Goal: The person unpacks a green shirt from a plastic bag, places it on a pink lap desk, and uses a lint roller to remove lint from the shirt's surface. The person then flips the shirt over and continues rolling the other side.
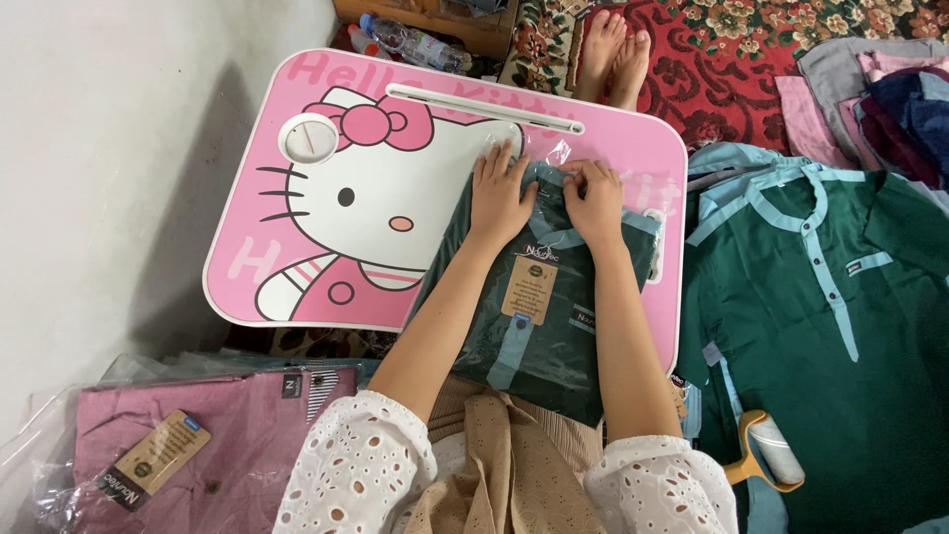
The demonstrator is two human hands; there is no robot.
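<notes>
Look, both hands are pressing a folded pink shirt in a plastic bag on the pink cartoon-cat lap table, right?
Not quite. The head view shows the left hand and right hand pressing a folded dark green shirt with light blue trim in a clear plastic bag, not a pink one. It does lie on the pink cartoon-cat lap table. The bagged pink shirt lies on the floor, untouched.

a folded dark green shirt with light blue trim (539, 316), sealed in a clear plastic bag, is lying flat on the pink counter's near right part, its brown cardboard tag (525, 289) facing up, its lower edge overhanging toward the person's lap.
</notes>
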